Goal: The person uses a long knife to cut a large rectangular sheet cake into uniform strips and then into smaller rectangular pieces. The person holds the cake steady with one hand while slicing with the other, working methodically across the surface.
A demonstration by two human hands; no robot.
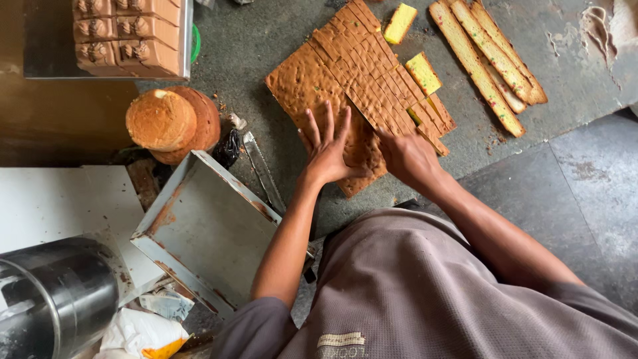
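Cake slab lies on the bench, left hand pressed flat, fingers spread; right hand closed on a barely visible blade.

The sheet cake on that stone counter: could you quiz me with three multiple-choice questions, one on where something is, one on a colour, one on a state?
1. Where does the empty metal baking tray lie?
A. left of the sheet cake
B. on top of the cake
C. right of the crust strips

2. What colour is the inside of the cut pieces?
A. white
B. yellow
C. pink

3. How does the left hand rest?
A. fist closed
B. gripping a cup
C. flat, fingers spread on the cake

Answers:
1. A: the metal baking tray sits left of the sheet cake.
2. B: the turned cut pieces show yellow crumb.
3. C: the left hand presses open on the crust, while the right hand works at the cut edge.
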